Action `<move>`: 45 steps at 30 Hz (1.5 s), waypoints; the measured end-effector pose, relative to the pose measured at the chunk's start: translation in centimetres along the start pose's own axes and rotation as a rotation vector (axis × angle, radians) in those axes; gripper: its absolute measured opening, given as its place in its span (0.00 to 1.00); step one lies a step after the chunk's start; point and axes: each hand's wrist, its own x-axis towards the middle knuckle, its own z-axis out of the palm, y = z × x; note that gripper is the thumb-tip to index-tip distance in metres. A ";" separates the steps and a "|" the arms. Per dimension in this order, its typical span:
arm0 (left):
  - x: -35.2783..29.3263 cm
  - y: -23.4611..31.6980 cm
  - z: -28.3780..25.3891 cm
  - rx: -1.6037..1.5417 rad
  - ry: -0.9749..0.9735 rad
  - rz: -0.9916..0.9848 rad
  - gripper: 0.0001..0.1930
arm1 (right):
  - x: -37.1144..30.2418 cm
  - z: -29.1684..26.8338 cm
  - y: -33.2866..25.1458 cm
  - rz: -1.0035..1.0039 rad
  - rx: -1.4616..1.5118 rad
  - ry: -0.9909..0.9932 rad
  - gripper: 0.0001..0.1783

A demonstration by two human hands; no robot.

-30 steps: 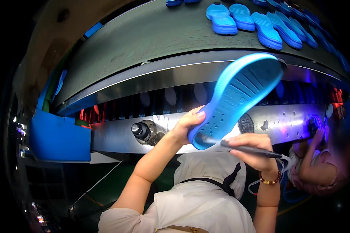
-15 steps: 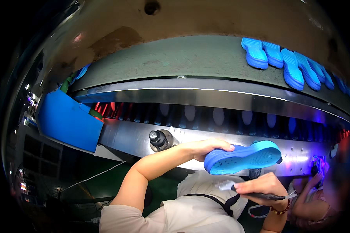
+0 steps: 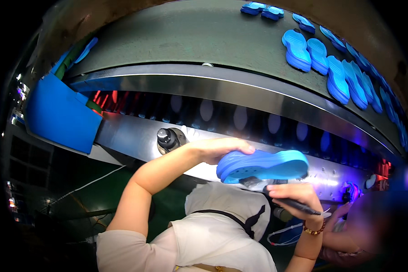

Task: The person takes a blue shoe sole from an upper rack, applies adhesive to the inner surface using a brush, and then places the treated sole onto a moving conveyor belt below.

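Note:
A blue shoe sole is up in front of me, with its hollow, dotted side tilted toward me. My left hand is closed around its left end, the thumb lying along the upper edge. In my right hand is a brush with a dark handle, pinched between thumb and fingers. The brush head is at the sole's lower edge, left of the middle; whether the bristles touch it, I cannot tell.
Beyond a metal rail, several blue soles lie on a green conveyor belt. A black knob stands on the metal ledge. At left is a blue panel. A co-worker's arm is close on the right.
The brush has moved up and left to the sole's lower edge. My left hand and the sole appear further up and left, and the whole view has shifted, showing more belt.

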 end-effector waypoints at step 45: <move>4.5 -4.4 5.1 -0.768 0.060 0.651 0.49 | -0.5 1.3 -0.9 -0.025 -0.073 0.363 0.12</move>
